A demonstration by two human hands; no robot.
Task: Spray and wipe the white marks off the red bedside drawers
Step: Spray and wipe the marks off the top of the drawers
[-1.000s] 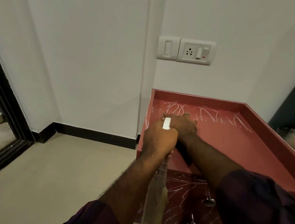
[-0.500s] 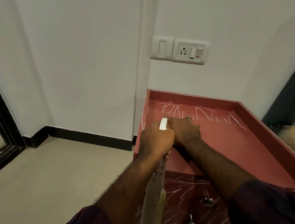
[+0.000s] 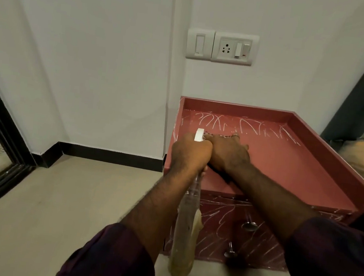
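My left hand (image 3: pixel 190 154) was curled tight round the neck of the spray bottle (image 3: pixel 185 229), its body hanging before the red bedside drawers (image 3: pixel 309 170). My right hand (image 3: pixel 229 153) lay flat on the top, fingers stretched toward the white marks (image 3: pixel 234 124) along the back; any cloth beneath I could not make out. Best, I judged, to press evenly and push right into that back edge
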